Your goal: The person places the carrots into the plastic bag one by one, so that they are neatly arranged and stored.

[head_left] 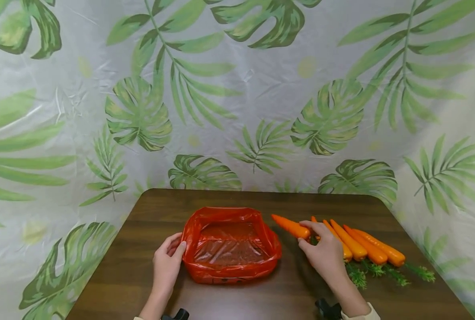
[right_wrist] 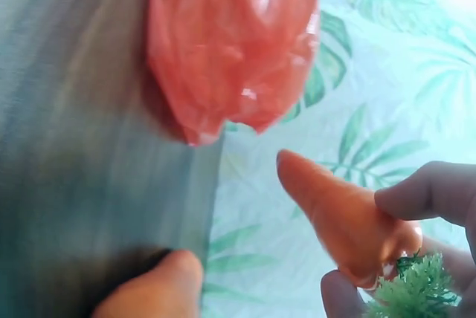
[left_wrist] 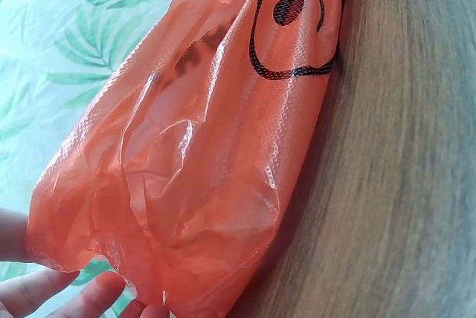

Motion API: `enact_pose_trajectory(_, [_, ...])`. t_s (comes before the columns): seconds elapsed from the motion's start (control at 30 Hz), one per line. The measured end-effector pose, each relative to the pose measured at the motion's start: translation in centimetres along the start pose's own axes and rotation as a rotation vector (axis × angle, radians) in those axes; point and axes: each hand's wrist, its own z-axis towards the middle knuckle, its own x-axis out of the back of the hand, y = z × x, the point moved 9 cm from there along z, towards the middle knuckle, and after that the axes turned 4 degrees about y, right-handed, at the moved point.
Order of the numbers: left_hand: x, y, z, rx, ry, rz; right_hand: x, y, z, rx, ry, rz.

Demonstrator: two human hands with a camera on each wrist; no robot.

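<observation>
A red plastic bag (head_left: pixel 231 272) stands on the table, its mouth spread wide toward the head camera. My left hand (head_left: pixel 166 262) pinches the bag's left rim, thumb on the inner side and fingers outside; in the left wrist view black printing shows on the bag's wall (left_wrist: pixel 178 177). Held between the thumb and fingers of my right hand (head_left: pixel 327 251) is an orange carrot (head_left: pixel 288 226), its pointed end aimed left at the bag. The right wrist view shows this carrot (right_wrist: pixel 342 218) apart from the bag, with a frilly green top (right_wrist: pixel 416 288) by the fingers.
Several more carrots (head_left: pixel 357 242) with green tops (head_left: pixel 395 275) lie side by side right of my right hand, partly hidden behind it. The brown wooden table (head_left: pixel 137 249) backs onto a hanging sheet (head_left: pixel 261 93) printed with green leaves.
</observation>
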Motion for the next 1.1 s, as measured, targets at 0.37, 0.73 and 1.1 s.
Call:
enact_pose_trajectory(0.37, [0.1, 0.4, -0.2, -0.005, 0.013, 0.012, 0.6, -1.2, 1.4, -0.030, -0.051, 0.128])
enact_pose_trajectory(0.73, [0.2, 0.5, -0.2, -0.015, 0.014, 0.011, -0.3, -3.0, 2.2, -0.037, -0.141, 0.182])
enact_pose_trajectory(1.1, [0.2, 0.4, -0.3, -0.007, 0.004, 0.005, -1.9, -4.5, 2.7, -0.035, -0.180, 0.256])
